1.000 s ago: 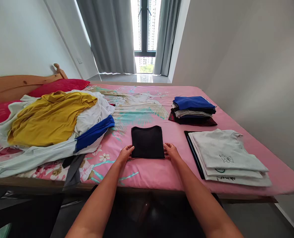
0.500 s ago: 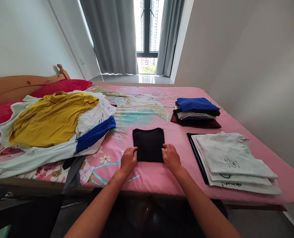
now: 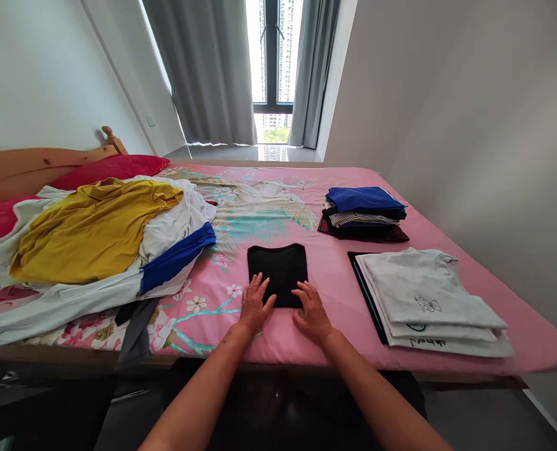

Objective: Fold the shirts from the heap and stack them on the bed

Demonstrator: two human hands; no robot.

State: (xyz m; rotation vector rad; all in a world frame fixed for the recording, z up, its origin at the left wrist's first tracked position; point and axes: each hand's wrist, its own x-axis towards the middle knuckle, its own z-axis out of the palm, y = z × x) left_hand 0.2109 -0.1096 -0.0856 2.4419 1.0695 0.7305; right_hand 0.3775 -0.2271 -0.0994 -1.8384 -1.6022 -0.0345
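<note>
A black garment [image 3: 278, 266], folded into a neat near-square, lies flat on the pink bedsheet near the front edge of the bed. Over its lower left corner rests my left hand [image 3: 256, 304], fingers spread and holding nothing. My right hand [image 3: 311, 310] is at the lower right corner, its fingers apart and slightly bent, with the fingertips on or just above the cloth. The near edge of the garment is partly covered by both hands.
Left of me is a loose heap with a yellow shirt [image 3: 95, 228] on top and a white sleeve with a blue part [image 3: 178, 260]. To the right are a stack of folded light T-shirts [image 3: 429, 294] and, behind it, a smaller folded pile topped with blue [image 3: 365, 198].
Both hands have moved inward from the garment's side edges onto its lower part, and the fingers have spread. The camera view has shifted slightly.
</note>
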